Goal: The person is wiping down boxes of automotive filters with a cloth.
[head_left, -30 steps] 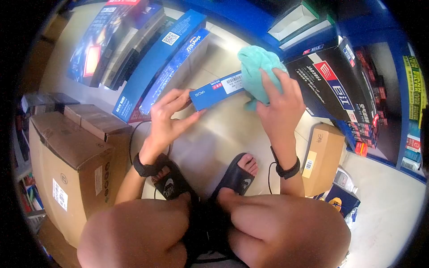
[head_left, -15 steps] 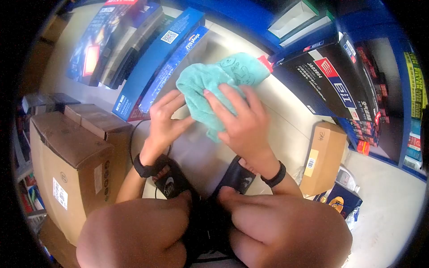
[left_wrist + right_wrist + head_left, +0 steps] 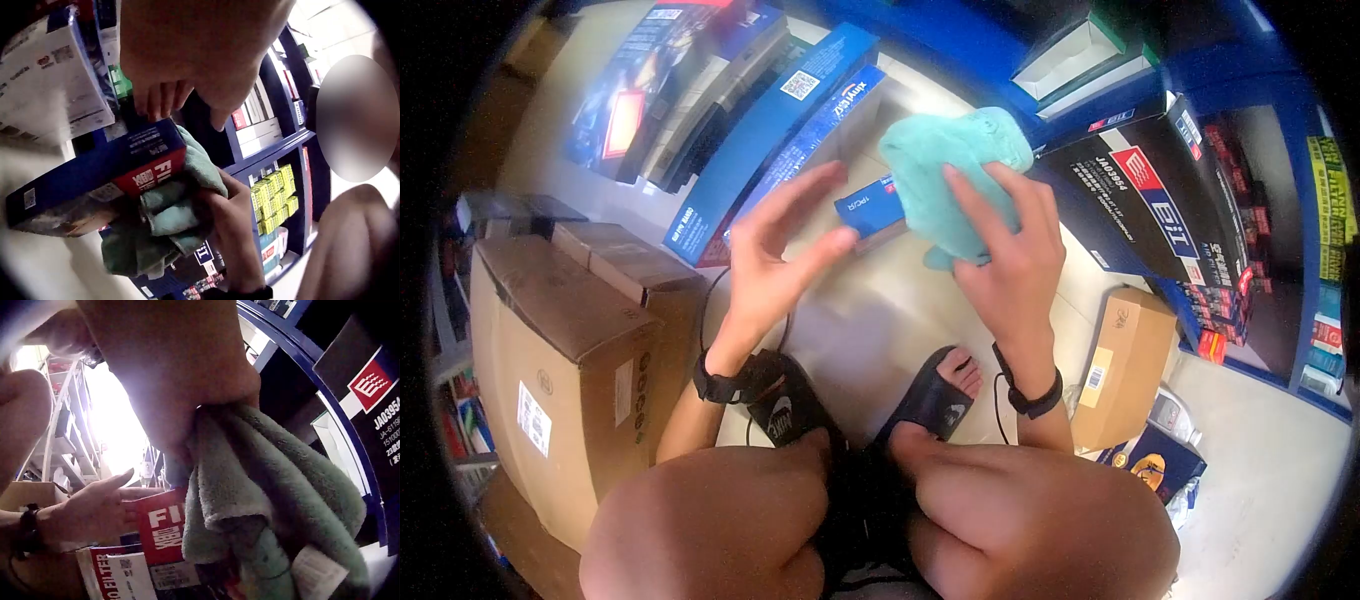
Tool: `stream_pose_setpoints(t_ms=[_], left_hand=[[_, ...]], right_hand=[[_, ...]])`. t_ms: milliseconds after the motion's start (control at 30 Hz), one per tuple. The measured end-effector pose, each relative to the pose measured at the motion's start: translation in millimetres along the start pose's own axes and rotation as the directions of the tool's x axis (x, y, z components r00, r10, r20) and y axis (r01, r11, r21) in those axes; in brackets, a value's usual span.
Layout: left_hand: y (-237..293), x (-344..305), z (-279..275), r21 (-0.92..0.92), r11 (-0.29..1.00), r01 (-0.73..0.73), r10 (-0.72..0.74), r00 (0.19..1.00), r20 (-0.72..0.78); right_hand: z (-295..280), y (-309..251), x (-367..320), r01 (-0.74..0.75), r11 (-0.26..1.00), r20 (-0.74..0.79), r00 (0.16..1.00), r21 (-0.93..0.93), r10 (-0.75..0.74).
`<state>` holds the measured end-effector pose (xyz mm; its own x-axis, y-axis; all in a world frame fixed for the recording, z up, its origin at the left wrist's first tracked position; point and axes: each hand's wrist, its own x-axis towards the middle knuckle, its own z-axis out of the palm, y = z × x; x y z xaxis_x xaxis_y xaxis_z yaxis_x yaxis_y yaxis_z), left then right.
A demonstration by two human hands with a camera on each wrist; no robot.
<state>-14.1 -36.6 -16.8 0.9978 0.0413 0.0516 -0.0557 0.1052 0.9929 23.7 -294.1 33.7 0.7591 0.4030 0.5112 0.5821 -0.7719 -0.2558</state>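
Our right hand grips a teal cloth bunched over a slim blue box, hiding much of it. Our left hand, released with fingers extended, is at the box's exposed end, contact unclear, above open floor flanked by cardboard cartons and a black box.

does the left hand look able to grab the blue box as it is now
Probably yes: the left hand is spread open beside the bare end of the blue box, and nothing seems to block it. The cloth under the right hand covers the box farther along.
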Motion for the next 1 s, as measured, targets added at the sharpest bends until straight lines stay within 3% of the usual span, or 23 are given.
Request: stream_pose_setpoints(t_ms=[67, 167, 267, 433, 567, 833, 933, 1000], left_hand=[[21, 5, 6, 0.386, 0.864, -0.324, 0.313, 0.945, 0.092], [36, 7, 18, 0.451, 0.781, -0.432, 0.384, 0.902, 0.199], [36, 7, 25, 0.457, 0.739, -0.494, 0.448, 0.868, 0.215], [35, 10, 29, 0.425, 0.731, -0.534, 0.514, 0.84, 0.172], [37, 13, 30, 0.459, 0.665, -0.589, 0.59, 0.791, 0.16], [34, 8, 24, 0.535, 0.604, -0.591, 0.615, 0.772, 0.159], [30, 7, 16, 0.563, 0.585, -0.584, 0.642, 0.757, 0.119], [30, 8, 12, 0.659, 0.634, -0.405, 0.558, 0.829, -0.028]], right_hand=[[-4, -10, 1, 0.039, 0.999, -0.001, 0.999, 0.021, -0.039], [-5, -26, 3, 0.086, 0.993, -0.01, 0.996, 0.085, -0.085], [-5, -30, 8, 0.107, 0.978, -0.027, 0.994, 0.179, -0.104], [-1, -29, 10, 0.139, 0.953, -0.097, 0.988, 0.269, -0.117], [-2, -26, 8, 0.136, 0.967, -0.098, 0.988, 0.216, -0.117], [-5, 1, -3, 0.081, 0.993, -0.11, 0.991, 0.09, -0.071], [-16, 32, -8, -0.143, 0.99, -0.281, 0.95, -0.011, 0.134], [-18, 48, -7, -0.184, 0.982, -0.323, 0.928, 0.037, 0.186]])
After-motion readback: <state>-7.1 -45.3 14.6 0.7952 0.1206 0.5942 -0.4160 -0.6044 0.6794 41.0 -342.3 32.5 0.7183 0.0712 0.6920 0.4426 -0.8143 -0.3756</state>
